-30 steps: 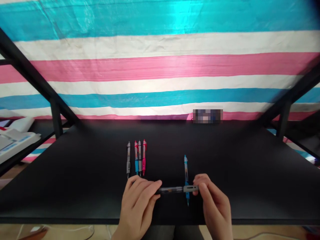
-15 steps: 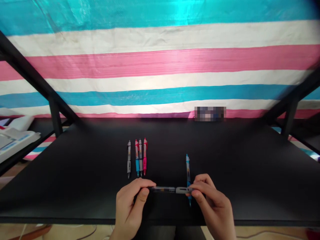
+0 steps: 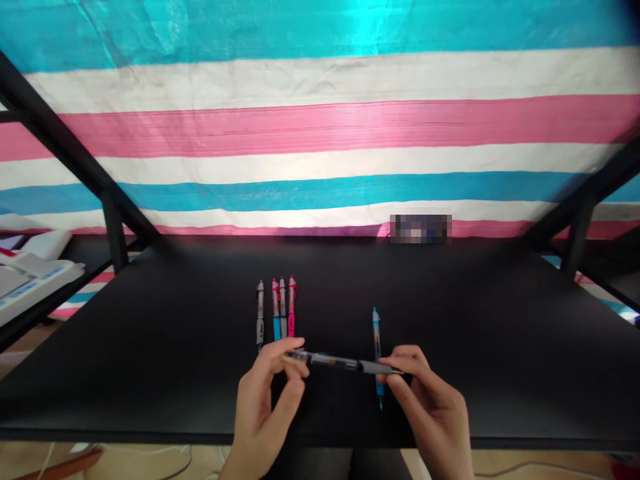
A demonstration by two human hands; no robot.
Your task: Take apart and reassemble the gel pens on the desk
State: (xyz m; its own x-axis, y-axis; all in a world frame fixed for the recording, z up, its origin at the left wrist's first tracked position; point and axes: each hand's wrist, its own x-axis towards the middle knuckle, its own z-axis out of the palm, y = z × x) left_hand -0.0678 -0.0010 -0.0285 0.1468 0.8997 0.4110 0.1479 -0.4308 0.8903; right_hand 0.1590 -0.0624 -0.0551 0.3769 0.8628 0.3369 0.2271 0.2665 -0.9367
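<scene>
Both hands hold one grey pen (image 3: 340, 363) crosswise above the black table (image 3: 150, 347). My left hand (image 3: 267, 400) pinches its left end with thumb and fingertips. My right hand (image 3: 425, 403) pinches its right, grey-grip end. A blue pen (image 3: 376, 333) lies lengthwise on the table just behind and under the held pen, partly hidden by my right fingers. A row of several pens (image 3: 276, 313), grey, pink-and-blue and pink, lies side by side just beyond my left hand.
A pink, white and blue striped tarp (image 3: 320, 133) hangs behind the table. Black frame struts (image 3: 75, 160) slant at both sides. A white device (image 3: 30, 280) sits on a lower surface at far left. The table's front edge (image 3: 150, 437) runs below my hands.
The grey pen has risen slightly and tilted, left end higher. My left fingers have shifted from a flat cover to a fingertip pinch. The pens on the table have not moved.
</scene>
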